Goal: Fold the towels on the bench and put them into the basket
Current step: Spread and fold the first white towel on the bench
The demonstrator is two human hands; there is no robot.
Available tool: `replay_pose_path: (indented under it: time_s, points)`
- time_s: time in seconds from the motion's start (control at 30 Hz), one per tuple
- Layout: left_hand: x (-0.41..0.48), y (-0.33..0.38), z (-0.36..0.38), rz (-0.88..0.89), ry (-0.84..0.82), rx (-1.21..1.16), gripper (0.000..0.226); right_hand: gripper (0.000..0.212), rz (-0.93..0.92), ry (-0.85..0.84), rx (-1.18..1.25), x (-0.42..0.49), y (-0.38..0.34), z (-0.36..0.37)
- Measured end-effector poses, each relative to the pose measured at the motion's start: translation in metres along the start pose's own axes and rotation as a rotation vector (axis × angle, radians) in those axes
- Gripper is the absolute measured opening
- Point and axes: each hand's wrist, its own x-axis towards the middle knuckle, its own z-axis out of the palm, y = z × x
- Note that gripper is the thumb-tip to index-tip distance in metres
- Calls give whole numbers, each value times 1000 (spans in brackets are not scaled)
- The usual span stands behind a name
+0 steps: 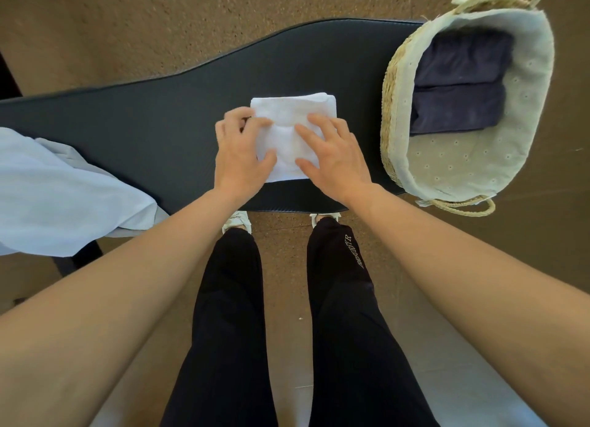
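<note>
- both hands rest on the white towel [287,107] — the left hand [239,152] curls its fingers round the left edge, the right hand [332,152] presses flat with straight fingers.
- woven basket [391,84], pale lining, stands on the right end of the bench [159,123]; two folded navy towels [463,84] fill its far half.
- white towel: small folded rectangle, mid-bench, near the basket.
- light blue towel [64,187] — unfolded, draped off the left end.

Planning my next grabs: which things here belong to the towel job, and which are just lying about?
Job: white towel; black bench; lined woven basket; dark blue folded towels inside it; pale blue cloth, probably next.
Lying about: brown carpet; dark object at far left edge.
</note>
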Motion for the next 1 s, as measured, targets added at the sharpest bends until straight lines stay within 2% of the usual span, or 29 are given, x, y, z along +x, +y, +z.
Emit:
replay_pose_path:
  time_s: [0.13, 0.23, 0.37, 0.47, 0.53, 0.6, 0.67, 0.77, 0.83, 0.93, 1.0]
  points:
    - [-8, 15, 5, -463, -65, -395, 72, 82, 17, -48, -88, 11, -2, -5]
    - [-11, 24, 11, -608, -100, -529, 63, 96, 42, -83, -152, 21, -5, -8]
    - [-10, 35, 12, -515, -69, -472, 54, 108, 104, -120, -201, 30, -4, -9]
    - [-14, 50, 14, -369, -75, -438, 56, 112, 216, -132, -96, 29, 0, -12]
    - [-15, 58, 17, -284, -120, -457, 51, 93, 290, -140, 157, 26, 4, -15]
    - [-14, 64, 20, -259, -167, -485, 39, 58, 399, -151, 444, 24, 12, -15]
    - [-13, 66, 23, -229, -192, -476, 35, 49, 392, -160, 518, 22, 20, -14]
    - [-7, 68, 29, -198, -179, -374, 35, 69, 253, -185, 588, 13, 31, -18]
    - [-2, 70, 36, -228, -107, -282, 43, 88, 221, -176, 697, 4, 36, -20]
    - [7, 76, 46, -366, -30, -281, 69, 99, 289, -153, 845, -7, 36, -21]
    - [14, 80, 50, -453, -78, -327, 81, 99, 362, -161, 960, -14, 35, -22]
